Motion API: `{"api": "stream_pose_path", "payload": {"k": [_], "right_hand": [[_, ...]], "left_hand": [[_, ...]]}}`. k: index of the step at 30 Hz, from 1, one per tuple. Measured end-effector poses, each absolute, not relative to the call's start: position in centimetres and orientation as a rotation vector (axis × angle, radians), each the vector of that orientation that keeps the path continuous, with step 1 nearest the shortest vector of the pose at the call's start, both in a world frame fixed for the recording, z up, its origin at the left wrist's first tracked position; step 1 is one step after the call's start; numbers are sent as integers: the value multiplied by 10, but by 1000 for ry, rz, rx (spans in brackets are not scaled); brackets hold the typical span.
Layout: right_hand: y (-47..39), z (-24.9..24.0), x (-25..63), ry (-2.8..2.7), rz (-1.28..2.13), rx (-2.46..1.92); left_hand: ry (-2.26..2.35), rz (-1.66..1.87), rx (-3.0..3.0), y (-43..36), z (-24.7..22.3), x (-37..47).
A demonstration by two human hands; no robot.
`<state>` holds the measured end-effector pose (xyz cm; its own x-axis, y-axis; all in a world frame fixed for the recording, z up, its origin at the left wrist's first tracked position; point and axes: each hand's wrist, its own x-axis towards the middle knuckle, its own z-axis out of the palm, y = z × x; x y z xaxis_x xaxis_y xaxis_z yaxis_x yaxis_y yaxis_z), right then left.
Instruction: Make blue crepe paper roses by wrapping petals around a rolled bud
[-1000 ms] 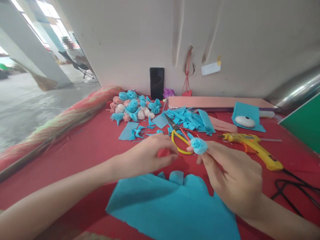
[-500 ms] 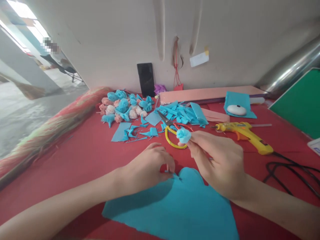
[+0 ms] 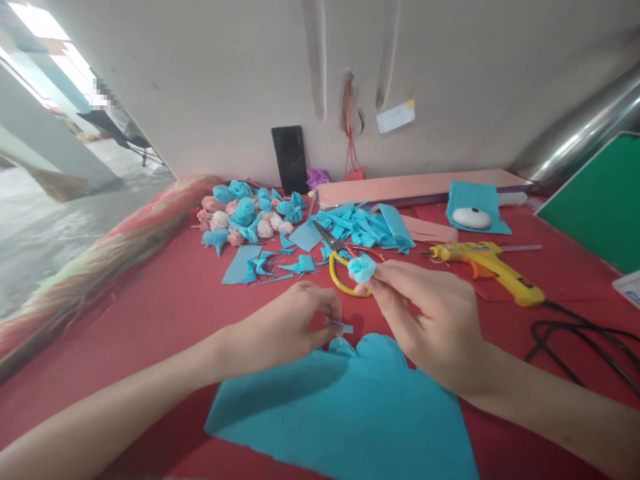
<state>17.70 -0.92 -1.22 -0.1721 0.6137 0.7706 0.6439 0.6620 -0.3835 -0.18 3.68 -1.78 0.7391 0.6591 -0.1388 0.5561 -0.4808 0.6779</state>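
Between the thumb and fingers of my right hand (image 3: pixel 430 313) is a small blue paper flower (image 3: pixel 361 269). My left hand (image 3: pixel 295 323) pinches a thin blue paper strip (image 3: pixel 343 327) just left of and below the flower. Under both hands lies a large blue paper sheet (image 3: pixel 340 413), with small rounded blue petals (image 3: pixel 380 348) at its top edge. Scissors with yellow and red handles (image 3: pixel 341 283) rest open on the red table behind the flower, partly hidden by my right hand.
Finished flowers (image 3: pixel 245 212) pile up at the back left, beside blue paper scraps (image 3: pixel 367 227). A yellow glue gun (image 3: pixel 493 263) with a black cord lies right. A phone (image 3: pixel 290 159) leans on the wall, and a white mouse-shaped object (image 3: pixel 471 218) sits on blue paper.
My left hand has risen slightly with the blue strip, away from the large sheet. My right hand and the flower have shifted a little to the left.
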Motion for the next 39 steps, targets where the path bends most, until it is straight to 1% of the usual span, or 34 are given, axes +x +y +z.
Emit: {"api": "stream_pose_path", "payload": {"k": [2, 6, 10, 16, 20, 25, 28, 33, 39], "right_hand": [[-8, -9, 178, -1867, 116, -1049], [-4, 2, 183, -1860, 621, -1147], [3, 6, 188, -1766, 1080, -1137], [13, -3, 195, -1455, 1475, -1044], [19, -6, 198, -1360, 1585, -1018], [26, -8, 202, -1242, 1628, -965], [31, -12, 203, -1156, 1621, -946], [30, -22, 202, -998, 1625, -936], [12, -31, 204, -896, 1720, -972]], "left_hand": [[924, 248, 2160, 40, -16, -2], [937, 384, 2023, 49, -16, -5], [907, 462, 1877, 54, -14, -5], [888, 501, 1804, 51, -9, -2], [910, 497, 1868, 50, -7, -3], [1023, 505, 2127, 55, 0, -11], [995, 386, 2297, 54, 3, -16], [785, 122, 2463, 34, -6, -24], [794, 56, 2560, 17, -30, -30]]}}
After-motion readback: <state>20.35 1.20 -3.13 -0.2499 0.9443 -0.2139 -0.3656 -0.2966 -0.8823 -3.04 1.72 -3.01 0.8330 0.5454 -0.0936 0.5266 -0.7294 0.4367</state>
